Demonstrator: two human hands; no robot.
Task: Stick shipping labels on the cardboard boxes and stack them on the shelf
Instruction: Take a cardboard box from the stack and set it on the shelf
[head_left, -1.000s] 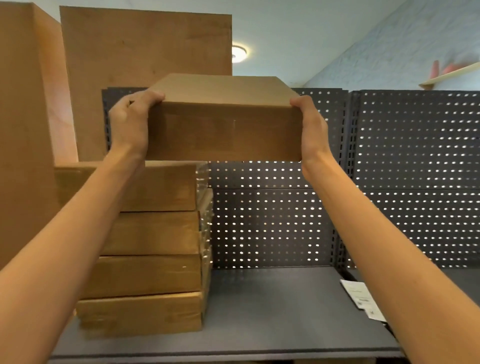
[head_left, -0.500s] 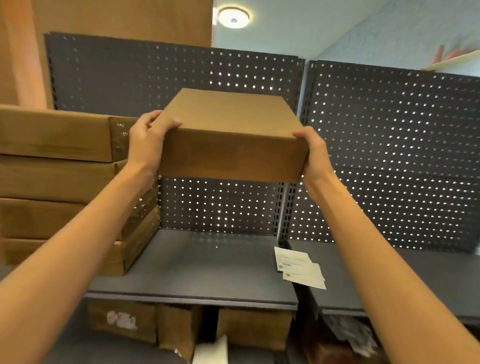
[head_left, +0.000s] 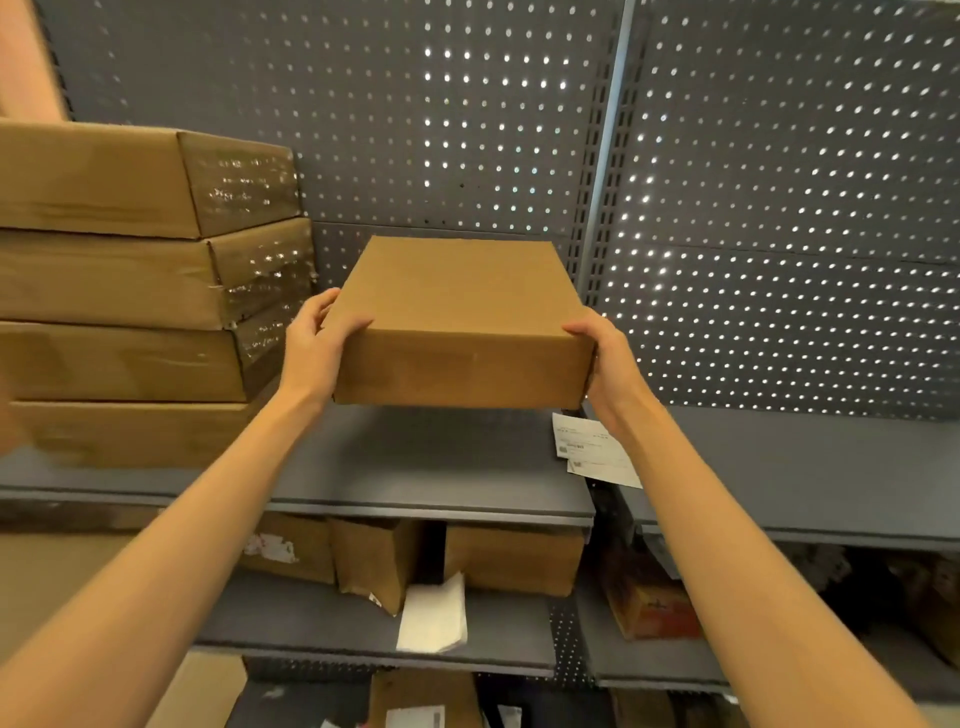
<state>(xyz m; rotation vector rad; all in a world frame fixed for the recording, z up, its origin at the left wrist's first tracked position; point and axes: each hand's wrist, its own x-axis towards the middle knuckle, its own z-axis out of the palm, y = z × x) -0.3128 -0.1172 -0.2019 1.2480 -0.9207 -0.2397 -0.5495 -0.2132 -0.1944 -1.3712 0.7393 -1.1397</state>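
Down it comes! The plain brown cardboard box (head_left: 462, 322), up near head height a second ago beside the top of the pile, has dropped to the middle of the frame and now hangs just above the dark grey metal shelf (head_left: 415, 467), clear of the board, with the perforated grey back panel (head_left: 441, 130) behind it. By my reading that means the stacking step is nearly home: this one looks bound for the bare shelf beside the stack of four flat brown cartons (head_left: 130, 291) at the left of the frame, not on top of it.

Left hand (head_left: 317, 348) clamps the box's near left corner, thumb over the top edge, fingers curled along the side. Right hand (head_left: 605, 358) grips the near right corner the same way. Both hold firm, box level.

No label shows on the faces I can see. White printed shipping labels (head_left: 592, 449) lie on the shelf just below the right hand.
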